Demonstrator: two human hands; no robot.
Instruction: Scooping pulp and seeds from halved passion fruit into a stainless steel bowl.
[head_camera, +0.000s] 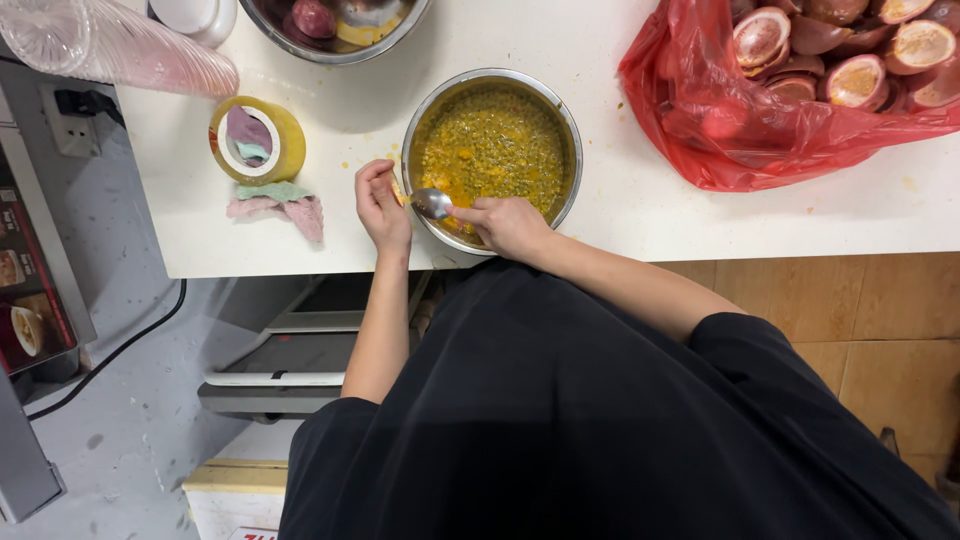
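A steel bowl (571, 130) filled with yellow seedy fruit pulp (492, 145) stands on the white counter (640, 215) near its front edge. My right hand (512, 226) grips a metal spoon (432, 203), whose head hovers over the bowl's near left rim. My left hand (382, 205) is closed on a small piece of fruit (397, 190), mostly hidden by the fingers, right beside the bowl's left rim and touching the spoon's tip area.
A red plastic bag (720, 120) of emptied fruit halves lies at the right. A yellow tape roll (258, 140) and crumpled cloth scraps (278, 203) sit left of the bowl. A second steel bowl (335, 30) and stacked clear cups (110, 45) are at the back.
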